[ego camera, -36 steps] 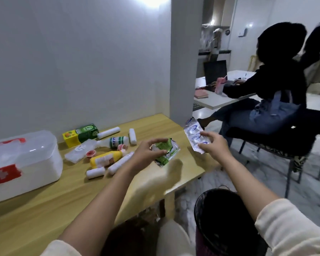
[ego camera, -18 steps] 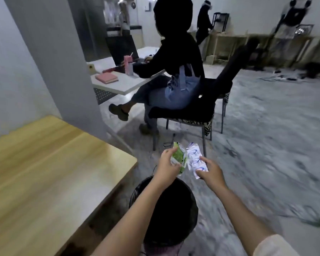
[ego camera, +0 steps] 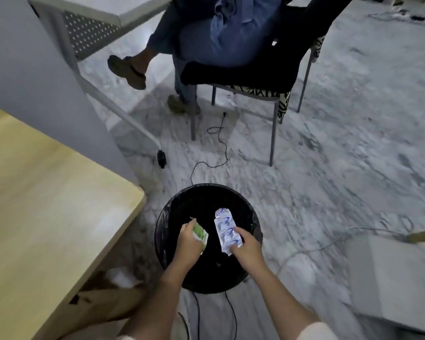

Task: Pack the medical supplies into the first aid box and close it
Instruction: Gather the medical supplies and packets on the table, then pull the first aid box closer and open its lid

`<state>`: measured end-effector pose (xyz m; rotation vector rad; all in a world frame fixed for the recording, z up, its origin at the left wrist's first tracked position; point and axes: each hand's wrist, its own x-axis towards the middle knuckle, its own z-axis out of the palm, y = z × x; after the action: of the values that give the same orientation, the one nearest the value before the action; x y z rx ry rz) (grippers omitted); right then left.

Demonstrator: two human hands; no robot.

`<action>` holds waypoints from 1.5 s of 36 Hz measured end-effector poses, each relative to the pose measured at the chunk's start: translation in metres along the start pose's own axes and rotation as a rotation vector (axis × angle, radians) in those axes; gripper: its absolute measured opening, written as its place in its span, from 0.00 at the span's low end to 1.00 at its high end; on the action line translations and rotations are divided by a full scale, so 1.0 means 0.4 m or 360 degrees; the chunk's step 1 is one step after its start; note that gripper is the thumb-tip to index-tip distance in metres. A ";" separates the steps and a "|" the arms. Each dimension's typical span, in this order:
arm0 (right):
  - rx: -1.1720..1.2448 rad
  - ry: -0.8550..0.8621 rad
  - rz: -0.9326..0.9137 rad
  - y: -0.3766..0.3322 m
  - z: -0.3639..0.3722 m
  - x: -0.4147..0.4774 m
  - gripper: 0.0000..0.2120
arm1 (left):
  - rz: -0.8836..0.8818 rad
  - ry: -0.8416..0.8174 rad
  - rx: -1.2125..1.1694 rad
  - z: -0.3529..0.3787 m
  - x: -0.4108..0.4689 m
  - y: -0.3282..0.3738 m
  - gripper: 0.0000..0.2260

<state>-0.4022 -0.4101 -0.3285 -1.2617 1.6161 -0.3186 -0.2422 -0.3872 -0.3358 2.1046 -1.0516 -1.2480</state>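
1. Both hands hang over the black-lined bin (ego camera: 207,190) on the floor, which sits at about 6 o'clock in the head view, just off the corner of the wooden tabletop (ego camera: 47,204) at 9 o'clock.
2. The left hand (ego camera: 188,244) has its fingers closed on a green-and-white packet (ego camera: 200,235); the right hand (ego camera: 245,249) has its fingers closed on a clear, blue-printed wrapper (ego camera: 225,228) that stands up from the grip toward 12 o'clock. Both items are above the bin's opening, not yet let go.
3. Judged from this, the step in hand is a side errand: discarding wrappers or spent packaging, not packing itself.
4. The next move calls for opening both sets of fingers so the pieces fall inside the rim, then turning toward 9 o'clock to the tabletop to start loading supplies.
5. The first aid box and the remaining supplies are out of view, so how far packing stands cannot be told.
6. Whether the two packets are empty or full is unclear; the print is blurred.
7. The bin's inside is too dark to read. A seated person at 12 o'clock is cut off by the top edge.
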 end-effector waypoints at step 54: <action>-0.0185 -0.0288 -0.2022 -0.898 0.196 -0.901 0.18 | 0.0747 0.1401 0.0610 -0.893 -0.980 0.195 0.24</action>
<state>-0.1575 -0.2302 0.0871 -2.2069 0.4916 -0.8427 -0.0710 -0.1128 0.0918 2.1198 -1.2726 0.1394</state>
